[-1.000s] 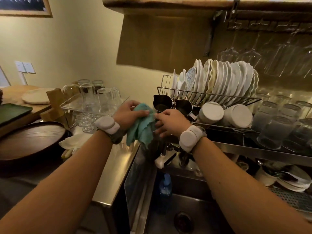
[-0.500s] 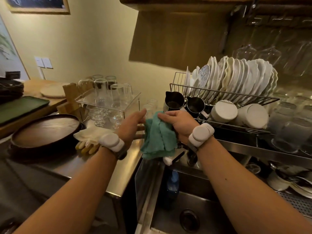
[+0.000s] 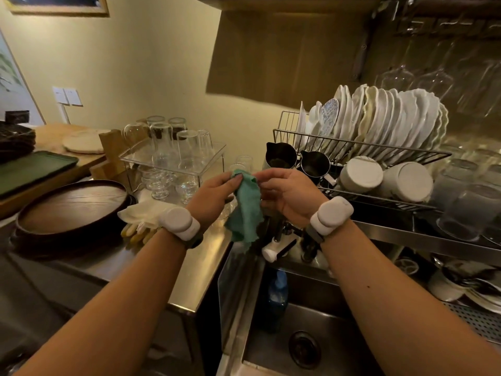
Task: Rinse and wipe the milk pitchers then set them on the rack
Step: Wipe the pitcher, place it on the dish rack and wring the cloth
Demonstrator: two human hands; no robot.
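Observation:
Two dark steel milk pitchers [image 3: 279,156] [image 3: 315,163] stand side by side at the left end of the wire dish rack [image 3: 360,147], mouths facing me. In front of them a teal cloth [image 3: 246,210] hangs over the sink edge. My left hand [image 3: 214,194] pinches the cloth's top left corner. My right hand [image 3: 287,194] pinches its top right edge. Both hands are a little below and in front of the pitchers, touching neither.
White plates [image 3: 379,118] and upturned white cups [image 3: 360,173] fill the rack. Glasses on a clear stand [image 3: 173,150] sit at the left, with a round wooden tray [image 3: 70,204] and rubber gloves [image 3: 141,221]. The sink [image 3: 303,346] and faucet [image 3: 273,248] lie below.
My hands and the cloth dropped away from the pitchers. The cloth went from bunched to hanging open between both hands. The camera shifted left.

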